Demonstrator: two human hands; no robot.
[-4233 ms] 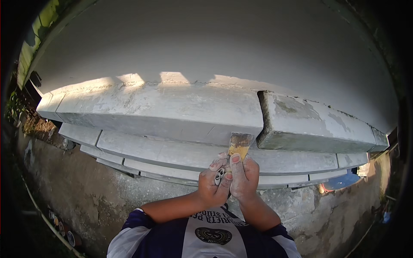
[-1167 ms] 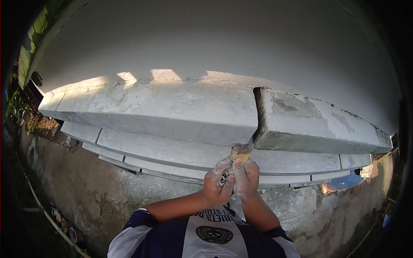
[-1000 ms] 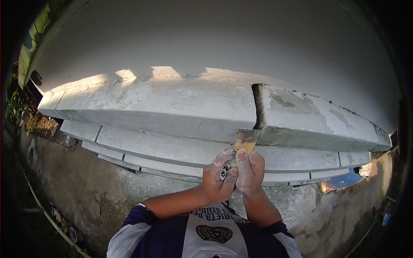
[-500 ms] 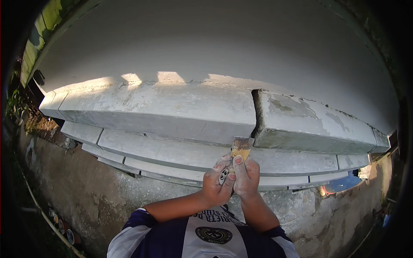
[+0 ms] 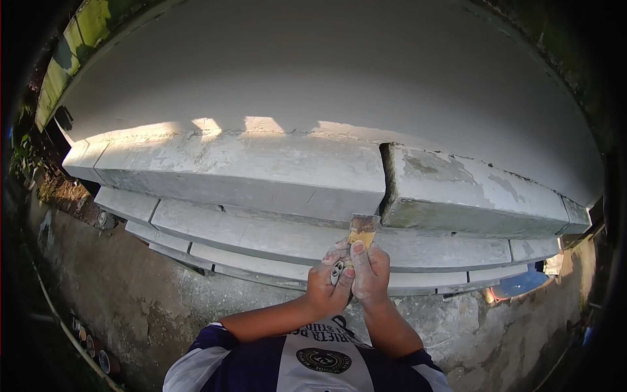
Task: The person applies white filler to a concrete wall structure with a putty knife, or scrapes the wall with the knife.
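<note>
Both hands meet in front of my chest, dusted with pale powder. A putty knife (image 5: 362, 230) points up and away, its blade stained brown and yellow. My right hand (image 5: 372, 281) is closed round it, thumb pressed along the lower blade. Curled against it, my left hand (image 5: 321, 287) grips a small grey piece with round holes (image 5: 336, 272); its kind I cannot make out. Whether the left fingers also touch the knife is hidden. Beyond the blade runs the pale concrete ledge (image 5: 248, 186), with a dark gap (image 5: 386, 176) between its left block and right block (image 5: 470, 189).
Lower steps (image 5: 261, 232) descend toward me below the ledge. A smooth grey wall (image 5: 326, 65) rises behind it. At right a blue basin (image 5: 519, 285) sits by the steps. Several pots (image 5: 108, 360) stand at lower left near a long pipe (image 5: 65, 340). The ground (image 5: 150, 287) is stained concrete.
Hands and putty knife sit slightly lower and further left in the picture, while the ledge has shifted a little with the view. Both grips look the same.
</note>
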